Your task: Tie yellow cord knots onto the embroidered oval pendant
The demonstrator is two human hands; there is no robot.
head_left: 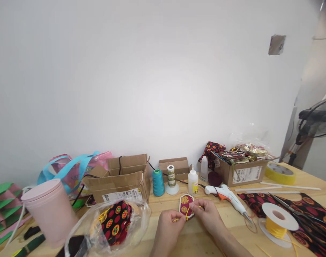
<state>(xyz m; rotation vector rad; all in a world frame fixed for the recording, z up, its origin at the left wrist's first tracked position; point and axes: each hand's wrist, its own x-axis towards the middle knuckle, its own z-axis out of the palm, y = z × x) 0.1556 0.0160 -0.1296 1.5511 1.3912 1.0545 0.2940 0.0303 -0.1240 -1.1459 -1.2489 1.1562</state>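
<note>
My left hand point(171, 225) is closed in a pinch on a thin yellow cord point(188, 213) at the lower edge of a small patterned piece. My right hand point(206, 213) pinches the same cord a little higher and to the right. Between and just beyond my fingers lies that piece point(183, 206), dark red with gold motifs and a pale border; its lower part is partly covered by my fingers. A white glue bottle point(193, 182) with a yellow label stands right behind it.
Right of my hands lie a white glue gun point(230, 200), a spool of yellow cord point(278, 228), scissors point(286, 206) and patterned fabric point(313, 202). A teal thread cone point(158, 184), cardboard boxes point(125, 182), a plastic bag point(141, 223) and a pink container point(49, 214) stand left and behind.
</note>
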